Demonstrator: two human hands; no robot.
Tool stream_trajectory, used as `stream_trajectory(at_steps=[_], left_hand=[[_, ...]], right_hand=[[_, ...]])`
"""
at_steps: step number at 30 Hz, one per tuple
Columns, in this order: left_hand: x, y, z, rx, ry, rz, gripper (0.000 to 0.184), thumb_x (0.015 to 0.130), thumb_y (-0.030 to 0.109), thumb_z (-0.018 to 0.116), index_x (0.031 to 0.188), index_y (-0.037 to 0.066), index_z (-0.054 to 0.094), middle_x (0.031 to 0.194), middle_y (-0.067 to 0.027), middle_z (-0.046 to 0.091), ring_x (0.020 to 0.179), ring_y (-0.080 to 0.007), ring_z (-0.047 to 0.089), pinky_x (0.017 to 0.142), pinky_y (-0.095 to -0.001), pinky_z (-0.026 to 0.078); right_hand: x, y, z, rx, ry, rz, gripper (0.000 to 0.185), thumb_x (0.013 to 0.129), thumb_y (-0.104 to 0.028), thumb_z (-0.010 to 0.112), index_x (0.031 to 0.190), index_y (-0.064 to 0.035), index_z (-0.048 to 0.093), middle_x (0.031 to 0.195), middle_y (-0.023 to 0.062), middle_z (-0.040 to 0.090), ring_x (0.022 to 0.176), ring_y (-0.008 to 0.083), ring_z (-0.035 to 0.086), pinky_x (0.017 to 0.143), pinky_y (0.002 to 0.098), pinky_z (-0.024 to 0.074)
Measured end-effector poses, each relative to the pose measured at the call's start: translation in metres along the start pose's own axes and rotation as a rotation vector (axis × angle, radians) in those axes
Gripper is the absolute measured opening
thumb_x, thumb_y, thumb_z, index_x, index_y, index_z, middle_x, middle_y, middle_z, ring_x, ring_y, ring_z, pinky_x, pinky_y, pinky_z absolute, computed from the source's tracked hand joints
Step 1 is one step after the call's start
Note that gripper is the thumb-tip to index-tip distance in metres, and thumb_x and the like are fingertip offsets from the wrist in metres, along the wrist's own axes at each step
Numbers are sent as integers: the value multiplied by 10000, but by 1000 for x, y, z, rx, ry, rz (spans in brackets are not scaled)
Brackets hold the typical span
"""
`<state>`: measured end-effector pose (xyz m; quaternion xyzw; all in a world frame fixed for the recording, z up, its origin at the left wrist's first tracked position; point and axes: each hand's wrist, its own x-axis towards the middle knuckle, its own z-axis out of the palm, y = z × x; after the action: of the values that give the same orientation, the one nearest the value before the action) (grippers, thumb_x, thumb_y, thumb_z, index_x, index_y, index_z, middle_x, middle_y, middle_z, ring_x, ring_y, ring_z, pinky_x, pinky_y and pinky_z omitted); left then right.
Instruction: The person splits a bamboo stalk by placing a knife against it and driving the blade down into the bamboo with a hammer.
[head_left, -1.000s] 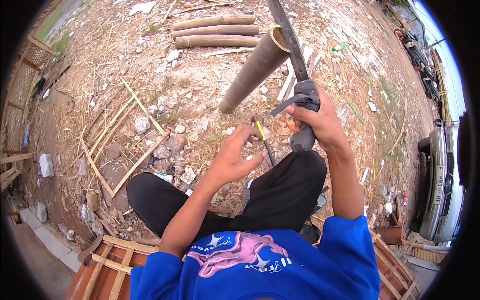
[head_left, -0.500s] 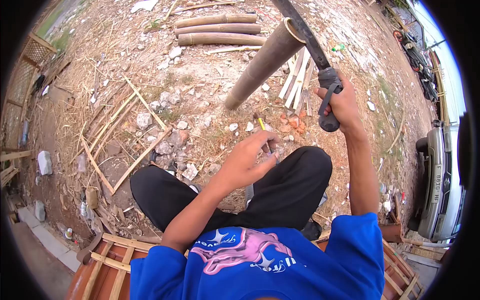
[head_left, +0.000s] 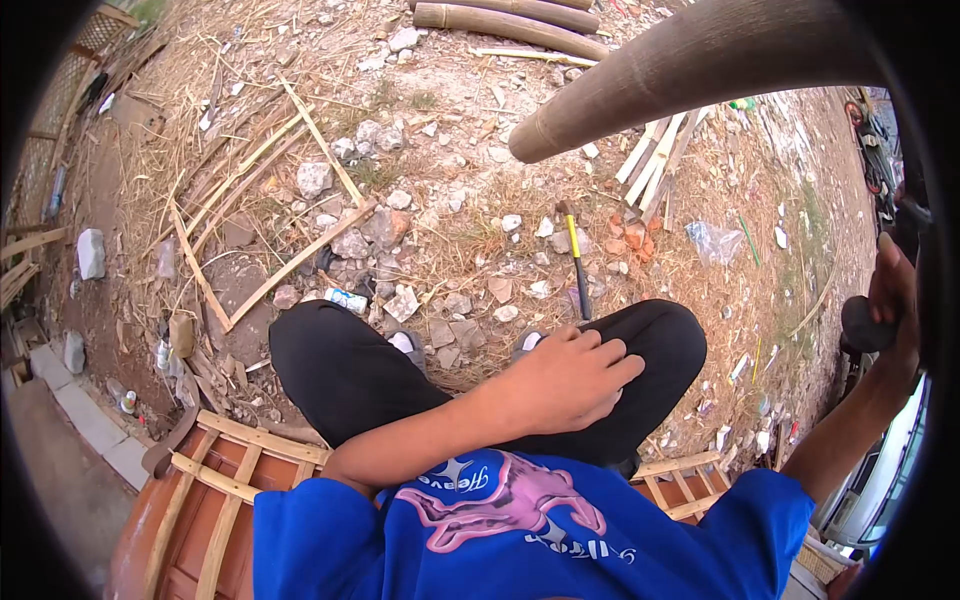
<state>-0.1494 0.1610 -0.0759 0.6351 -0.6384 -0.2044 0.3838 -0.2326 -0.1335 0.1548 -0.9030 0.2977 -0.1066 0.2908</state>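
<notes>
My right hand (head_left: pixel 897 300) is raised at the dark right edge of the head view, closed on the black handle of a machete (head_left: pixel 866 325). The blade is lost in the dark rim. A thick bamboo pole (head_left: pixel 690 65) slants across the upper right, tilted with its lower end above the ground; its other end runs out of view. Over my right thigh lies my left hand (head_left: pixel 572 382), fingers loosely bent, with nothing seen in it. A hammer (head_left: pixel 575 258) with a yellow and black handle rests on the ground just beyond my knees.
More bamboo poles (head_left: pixel 510 25) lie at the top. Split strips (head_left: pixel 655 155) are beside brick pieces (head_left: pixel 632 235). A wooden frame (head_left: pixel 300 262) lies left among stones. A plastic bag (head_left: pixel 715 242) sits right; a vehicle (head_left: pixel 880 465) stands at the right edge.
My right hand has swung up and right with the machete. The bamboo pole has risen and tipped sideways. My left hand has drawn back over my right thigh, uncovering the hammer.
</notes>
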Motion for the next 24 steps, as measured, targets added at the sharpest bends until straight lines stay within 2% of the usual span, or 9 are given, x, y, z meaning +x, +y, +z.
stream_trajectory(at_steps=[2,4,6,8,9,10,18,23,24], left_hand=[[-6,7,-1,-19,-33,24,377,906,251,631,1232,76,556,992,-75,588,913,-255,611,838,-412,466],[-2,6,-4,-42,-26,83,384,906,254,628,1239,76,555,989,-71,590,898,-255,611,828,-410,467],[-12,6,-13,42,-66,1,382,903,247,629,1239,80,558,980,-72,593,896,-258,616,828,-407,469],[-3,16,-6,0,-104,54,381,900,241,631,1239,83,560,971,-74,595,899,-262,621,832,-408,471],[-1,15,-5,-31,-88,52,381,898,237,632,1240,85,560,967,-76,596,903,-264,624,837,-411,472],[-1,13,-6,-55,-71,41,382,896,233,633,1241,87,561,963,-78,597,906,-267,628,842,-413,473],[0,6,-22,-77,-7,19,338,919,209,618,1223,73,561,1026,-124,638,999,-318,632,893,-443,474],[3,-2,-36,-59,74,-14,347,904,180,655,1220,61,576,1083,-141,653,1038,-353,616,910,-454,476],[2,-5,-38,-54,91,-13,348,901,173,662,1220,61,579,1076,-143,653,1039,-355,614,911,-453,477]], right_hand=[[20,4,106,199,-24,20,204,784,-127,704,821,-71,512,608,-20,475,483,89,470,452,265,391],[50,7,166,295,-75,44,253,736,-40,715,818,-86,480,636,-10,504,500,110,502,471,286,440],[84,11,178,206,-245,87,478,797,-282,776,1171,-108,535,1007,145,601,933,207,587,793,328,497],[64,10,169,327,-180,53,261,839,-66,682,1042,-8,529,630,-13,498,460,83,464,447,250,383],[60,5,172,311,-172,63,282,817,-27,669,1067,-6,540,634,-10,505,474,79,482,455,255,402],[59,4,173,267,-151,29,214,772,-87,689,946,-31,577,700,-5,546,577,94,517,535,279,426],[56,6,176,242,-145,-90,234,766,-99,726,952,-50,593,735,5,570,595,108,525,563,281,435],[45,9,171,792,-494,110,369,773,-63,725,1070,-16,510,702,39,578,497,108,533,471,260,432],[47,14,171,772,-504,107,391,778,-61,732,1090,-18,501,679,28,566,475,101,518,455,256,430]])
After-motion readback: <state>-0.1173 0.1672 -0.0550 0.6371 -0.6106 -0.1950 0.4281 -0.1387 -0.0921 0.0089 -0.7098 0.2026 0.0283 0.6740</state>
